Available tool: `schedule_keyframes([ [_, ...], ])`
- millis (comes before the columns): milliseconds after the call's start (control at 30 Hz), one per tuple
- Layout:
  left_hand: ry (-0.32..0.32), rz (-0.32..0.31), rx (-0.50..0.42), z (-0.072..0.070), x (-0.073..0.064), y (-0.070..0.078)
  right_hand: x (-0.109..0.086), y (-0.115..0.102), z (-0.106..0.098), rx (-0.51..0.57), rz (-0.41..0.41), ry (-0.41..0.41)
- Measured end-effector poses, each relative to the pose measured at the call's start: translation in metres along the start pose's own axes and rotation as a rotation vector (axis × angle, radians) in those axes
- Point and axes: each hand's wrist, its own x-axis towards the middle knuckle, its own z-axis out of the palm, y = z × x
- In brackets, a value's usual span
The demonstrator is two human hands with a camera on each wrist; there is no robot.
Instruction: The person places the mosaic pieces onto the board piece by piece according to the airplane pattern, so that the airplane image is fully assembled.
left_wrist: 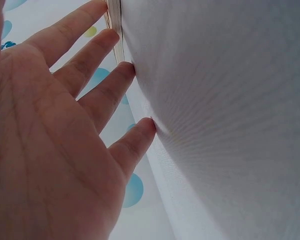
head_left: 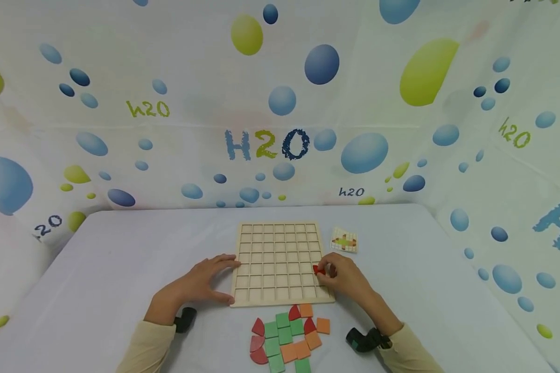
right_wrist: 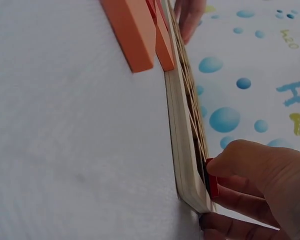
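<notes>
A wooden grid board [head_left: 280, 302] lies flat on the white table, its square cells bare apart from the spot at the right hand. My right hand [head_left: 344, 277] pinches a red quarter-circle tile [head_left: 317, 269] between thumb and fingers, over the cells by the board's right edge. In the right wrist view the red tile [right_wrist: 213, 181] stands tilted at the board's rim. My left hand [head_left: 197, 280] is spread, its fingertips and thumb touching the board's left edge. In the left wrist view, the straight fingers [left_wrist: 97, 55] reach to the wooden edge and the tabletop.
Several green square tiles [head_left: 284, 335], orange square tiles [head_left: 323, 326] and red quarter-circle tiles [head_left: 259, 327] lie loosely grouped before the board. A small pattern card [head_left: 344, 240] lies beyond the right hand. A printed cloth [head_left: 191, 155] hangs behind the table.
</notes>
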Motion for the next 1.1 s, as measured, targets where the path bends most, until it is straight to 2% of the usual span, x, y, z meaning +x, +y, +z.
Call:
schedule_keyframes([
  [400,-0.005,-0.009,-0.006,0.0005,0.0009,0.0022,-0.0021,-0.0002,0.002,0.055,0.027,0.01],
  [667,0.002,-0.013,0.001,0.0008,-0.0024,0.0036,0.0002,0.002,0.0046,0.077,-0.004,0.001],
  [900,0.012,0.007,-0.012,0.0017,-0.0009,0.0018,-0.0004,0.0012,0.0052,0.075,0.038,0.012],
  [1100,0.011,-0.028,-0.01,0.0045,-0.0025,0.0039,-0.0011,0.0042,0.0047,0.088,0.028,0.006],
])
